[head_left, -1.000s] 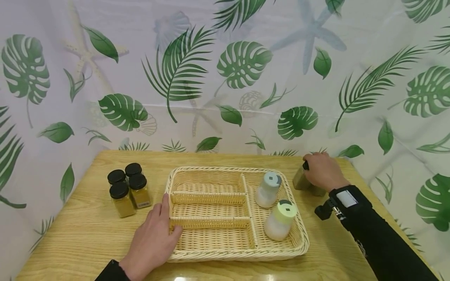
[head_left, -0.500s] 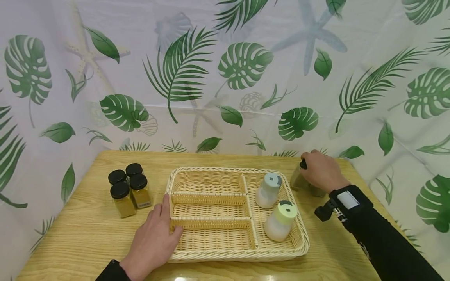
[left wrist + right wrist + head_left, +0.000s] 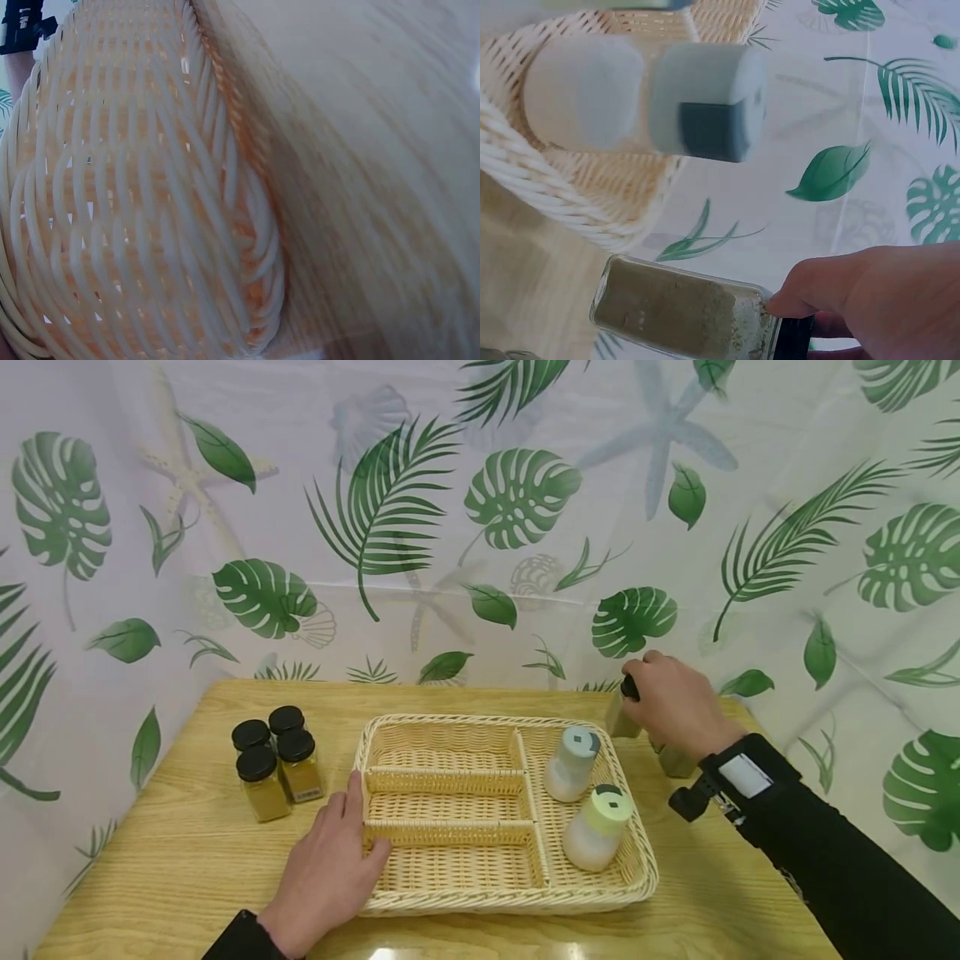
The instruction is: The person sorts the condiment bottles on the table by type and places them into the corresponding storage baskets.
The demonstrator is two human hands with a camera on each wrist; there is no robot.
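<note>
In the head view my right hand pinches the black cap of a square glass spice jar filled with grey-brown powder. The jar is beside the basket's back right corner. Behind that hand, a second jar stands partly hidden on the table. My left hand holds the left rim of a pale wicker basket, thumb inside and fingers along the outside. The right compartment of the basket bears two shakers, one with a grey-blue lid and one with a yellow-green lid.
Several black-capped jars of yellow-brown powder stand grouped left of the basket. Low woven dividers split the basket's left part into three compartments. A leaf-print cloth hangs behind the wooden table.
My right hand has moved up and to the left with the jar, away from the second jar, which now shows more. My left hand stays at the basket's rim.
</note>
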